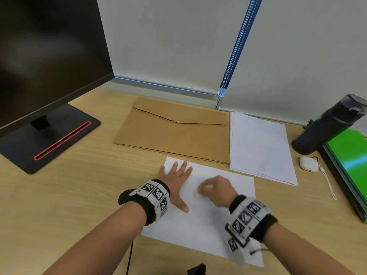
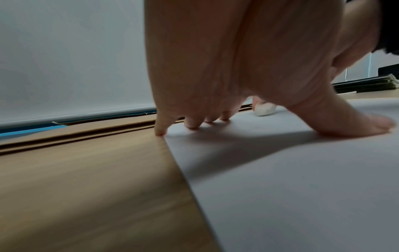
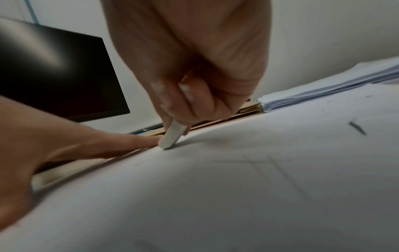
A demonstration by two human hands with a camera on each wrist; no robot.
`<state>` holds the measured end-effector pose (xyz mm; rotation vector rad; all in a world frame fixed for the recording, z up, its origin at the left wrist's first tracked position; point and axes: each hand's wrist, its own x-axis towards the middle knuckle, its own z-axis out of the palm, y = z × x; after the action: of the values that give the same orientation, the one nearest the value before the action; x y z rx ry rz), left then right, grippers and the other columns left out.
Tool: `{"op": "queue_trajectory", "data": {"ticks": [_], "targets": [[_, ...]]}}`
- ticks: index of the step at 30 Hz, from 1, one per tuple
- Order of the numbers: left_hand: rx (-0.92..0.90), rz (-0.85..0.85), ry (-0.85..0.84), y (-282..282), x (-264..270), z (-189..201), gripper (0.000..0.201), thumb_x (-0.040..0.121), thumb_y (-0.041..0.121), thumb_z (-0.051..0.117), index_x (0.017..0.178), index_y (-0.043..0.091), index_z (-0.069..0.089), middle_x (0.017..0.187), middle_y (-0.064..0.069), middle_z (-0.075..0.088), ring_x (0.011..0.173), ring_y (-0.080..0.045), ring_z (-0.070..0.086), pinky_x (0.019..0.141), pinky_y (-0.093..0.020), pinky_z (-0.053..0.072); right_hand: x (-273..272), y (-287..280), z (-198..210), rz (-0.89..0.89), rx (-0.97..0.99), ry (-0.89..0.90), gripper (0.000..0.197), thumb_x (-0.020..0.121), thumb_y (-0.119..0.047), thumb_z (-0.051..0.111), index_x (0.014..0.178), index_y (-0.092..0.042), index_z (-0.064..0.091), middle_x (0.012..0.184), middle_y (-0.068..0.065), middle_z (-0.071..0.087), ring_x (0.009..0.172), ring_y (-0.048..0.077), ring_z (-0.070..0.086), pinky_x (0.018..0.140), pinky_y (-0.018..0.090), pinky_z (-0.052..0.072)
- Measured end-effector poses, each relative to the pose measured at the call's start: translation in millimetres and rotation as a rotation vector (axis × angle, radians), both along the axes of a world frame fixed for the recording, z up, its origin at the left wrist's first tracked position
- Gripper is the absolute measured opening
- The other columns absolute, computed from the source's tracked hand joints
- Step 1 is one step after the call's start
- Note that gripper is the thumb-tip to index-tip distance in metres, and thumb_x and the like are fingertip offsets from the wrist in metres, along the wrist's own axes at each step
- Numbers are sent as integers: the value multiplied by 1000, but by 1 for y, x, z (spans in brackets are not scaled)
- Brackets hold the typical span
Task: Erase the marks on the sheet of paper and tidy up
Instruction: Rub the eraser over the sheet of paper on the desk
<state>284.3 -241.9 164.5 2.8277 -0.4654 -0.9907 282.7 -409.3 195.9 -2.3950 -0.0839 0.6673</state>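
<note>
Desk (image 1: 79, 195): left hand (image 1: 176, 181) spread flat on sheet (image 1: 198, 231) edge; right hand (image 1: 216, 189) pinching eraser (image 1: 197, 194).

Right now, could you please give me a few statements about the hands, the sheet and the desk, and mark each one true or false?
1. The left hand lies flat on the sheet of paper, fingers spread. True.
2. The right hand is empty. False: it pinches a white eraser, whose tip is on the sheet.
3. Pencil marks remain on the sheet. True, as the right wrist view shows.
4. The brown envelope lies on top of the sheet. False: it lies beyond the sheet's far edge.
5. The dark bottle stands beside the monitor. False: it stands at the desk's right side, the monitor at the left.
</note>
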Motion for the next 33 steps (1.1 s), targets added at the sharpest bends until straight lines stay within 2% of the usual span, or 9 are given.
{"op": "queue_trajectory", "data": {"ticks": [3,6,11,15,18,22,28,30,33], "targets": [[2,0,0,0,-1,0,129,68,59,73,148,22,-21,154,1,-30,143,-25,-24,113,-57,-8,15,3,-6,-143,12,-154,11,87,-21,60,87,-19,71,87,2,66,70,10,56,62,15,42],[-2,2,-2,1,0,0,129,68,60,73,148,22,-21,154,1,-30,143,-24,-23,113,-57,-8,-14,1,-11,43,-68,-148,24,88,-25,60,106,-13,70,114,0,67,107,14,57,88,18,36],[15,-18,-6,1,0,-1,131,67,61,74,148,22,-22,154,1,-31,143,-25,-24,112,-57,-8,-20,1,-8,201,-72,-5,19,84,-27,63,95,-15,74,93,-2,68,78,6,54,64,9,37],[51,-34,-2,0,-1,0,136,63,62,75,146,22,-26,152,1,-34,142,-25,-26,112,-58,-9,6,8,-13,-68,-15,-153,17,85,-23,62,95,-14,73,106,4,69,98,16,59,79,20,39],[48,-27,0,0,0,-2,137,63,62,76,146,22,-25,152,0,-34,142,-25,-26,111,-58,-10,-23,4,-14,61,-42,-168,24,88,-24,59,106,-14,70,115,0,67,111,15,57,91,19,37],[49,-36,7,0,1,-3,137,63,63,75,146,21,-26,152,0,-35,141,-26,-28,111,-58,-11,-47,-3,-11,273,-46,0,21,85,-27,61,99,-17,73,107,-1,70,95,9,59,78,10,40],[63,-29,-1,-1,0,-2,138,63,63,75,146,21,-27,152,0,-35,142,-26,-26,112,-58,-9,-10,7,-13,-45,-45,-180,20,86,-26,61,100,-15,71,111,5,68,107,20,58,89,23,40],[60,-24,2,-1,0,-2,138,63,62,76,146,21,-26,152,0,-34,142,-26,-26,111,-57,-9,-27,2,-15,84,-74,-158,24,86,-26,60,104,-15,70,113,2,67,106,16,59,88,20,39],[62,-29,4,-1,0,-2,137,64,62,75,146,21,-26,152,-1,-35,142,-27,-26,111,-57,-9,-45,-5,-12,227,-64,-22,19,82,-28,64,96,-17,72,98,-3,70,85,8,58,69,8,39]]}}
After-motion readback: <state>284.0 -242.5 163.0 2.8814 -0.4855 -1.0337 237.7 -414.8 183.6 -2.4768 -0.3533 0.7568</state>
